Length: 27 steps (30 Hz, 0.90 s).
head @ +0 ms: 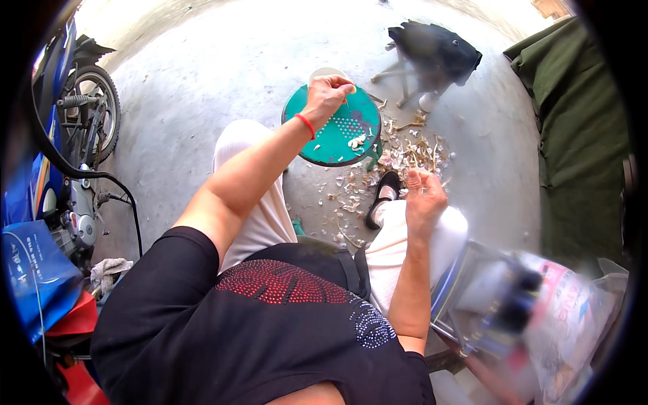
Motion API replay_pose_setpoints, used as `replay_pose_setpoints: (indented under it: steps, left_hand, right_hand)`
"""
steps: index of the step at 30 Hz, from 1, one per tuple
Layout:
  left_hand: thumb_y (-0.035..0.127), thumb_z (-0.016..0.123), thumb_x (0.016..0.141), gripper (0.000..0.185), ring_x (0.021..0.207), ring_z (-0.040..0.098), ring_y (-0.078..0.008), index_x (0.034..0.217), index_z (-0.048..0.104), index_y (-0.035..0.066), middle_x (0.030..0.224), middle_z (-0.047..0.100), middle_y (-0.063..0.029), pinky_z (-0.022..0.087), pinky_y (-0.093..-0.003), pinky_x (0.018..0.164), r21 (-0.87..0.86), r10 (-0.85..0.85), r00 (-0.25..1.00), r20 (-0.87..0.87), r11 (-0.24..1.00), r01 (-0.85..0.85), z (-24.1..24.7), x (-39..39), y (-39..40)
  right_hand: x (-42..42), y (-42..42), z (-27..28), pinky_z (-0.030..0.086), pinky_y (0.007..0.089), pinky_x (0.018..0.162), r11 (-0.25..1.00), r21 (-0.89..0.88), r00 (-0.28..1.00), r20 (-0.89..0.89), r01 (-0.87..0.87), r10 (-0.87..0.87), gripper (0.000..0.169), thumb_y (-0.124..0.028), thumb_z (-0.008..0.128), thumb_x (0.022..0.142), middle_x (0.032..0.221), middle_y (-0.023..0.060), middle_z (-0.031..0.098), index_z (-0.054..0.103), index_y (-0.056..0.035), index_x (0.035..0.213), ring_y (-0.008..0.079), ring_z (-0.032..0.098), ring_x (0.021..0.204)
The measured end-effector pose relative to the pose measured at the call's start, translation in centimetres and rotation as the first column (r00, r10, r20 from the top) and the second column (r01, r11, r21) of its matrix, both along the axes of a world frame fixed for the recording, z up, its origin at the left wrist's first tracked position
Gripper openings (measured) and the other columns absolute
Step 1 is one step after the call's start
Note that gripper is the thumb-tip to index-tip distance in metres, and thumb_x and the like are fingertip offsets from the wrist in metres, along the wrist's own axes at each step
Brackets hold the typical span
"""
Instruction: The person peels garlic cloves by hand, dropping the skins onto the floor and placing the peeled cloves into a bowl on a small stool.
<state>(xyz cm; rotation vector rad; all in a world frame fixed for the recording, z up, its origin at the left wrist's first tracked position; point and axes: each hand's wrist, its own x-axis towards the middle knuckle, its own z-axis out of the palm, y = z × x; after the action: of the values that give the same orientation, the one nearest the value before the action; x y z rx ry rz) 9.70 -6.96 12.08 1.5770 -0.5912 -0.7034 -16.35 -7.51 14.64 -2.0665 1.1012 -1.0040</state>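
My left hand (329,96), with a red string at the wrist, is over the far part of a round green stool (324,147). Its thumb and fingers pinch a small pale piece, apparently a garlic clove (353,89). Behind this hand a white round dish or bowl (326,74) is partly hidden. Small pale garlic cloves (357,142) lie on the stool's near right part. My right hand (425,195) is raised above my right knee, fingers curled towards the thumb; whether it holds anything cannot be told. Papery garlic skins and dry stalks (417,154) lie beyond it on the floor.
On the left stands a blue motorcycle (83,202) with a blue bag (38,273). A folding stool with a dark cloth (435,55) is at the upper right. Dark green fabric (582,136) hangs along the right. A printed plastic bag (572,314) is near my right side.
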Motion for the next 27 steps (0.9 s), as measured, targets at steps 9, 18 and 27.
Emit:
replay_pose_setpoints:
  steps: [9,18,27]
  left_hand:
    - [0.018,0.060,0.074,0.016,0.078,0.063,-0.0215,0.086,0.069,0.012,0.082,0.066,-0.0091,0.048,-0.0313,0.075,0.376,-0.010,0.795,0.606,0.885,-0.276,-7.9,7.0,-1.9]
    - [0.014,0.060,0.069,0.013,0.078,0.059,-0.0261,0.079,0.064,0.008,0.077,0.060,-0.0107,0.045,-0.0348,0.069,0.473,-0.510,0.498,0.701,0.856,0.210,-9.0,-1.4,-1.7]
    - [0.023,0.066,0.067,0.023,0.086,0.057,-0.0263,0.085,0.062,0.009,0.086,0.061,-0.0103,0.044,-0.0354,0.075,0.589,-0.538,0.564,0.627,0.801,0.109,-11.9,-4.4,-2.6]
  right_hand:
    - [0.2,-0.1,0.6,0.045,0.0286,0.065,0.997,0.079,0.998,0.069,-0.002,-0.003,0.008,-0.008,0.057,0.080,0.076,0.0080,0.061,0.061,-0.0020,0.083,0.0186,0.058,0.069]
    - [-0.2,-0.3,0.7,0.044,0.0273,0.063,0.989,0.144,0.991,0.136,-0.032,0.012,0.008,-0.009,0.057,0.081,0.073,0.0066,0.061,0.061,-0.0019,0.082,0.0159,0.057,0.067]
    - [-0.1,-0.2,0.4,0.044,0.0269,0.064,0.980,0.191,0.988,0.150,-0.051,0.022,0.007,-0.008,0.057,0.080,0.073,0.0069,0.060,0.060,-0.0014,0.082,0.0162,0.057,0.068]
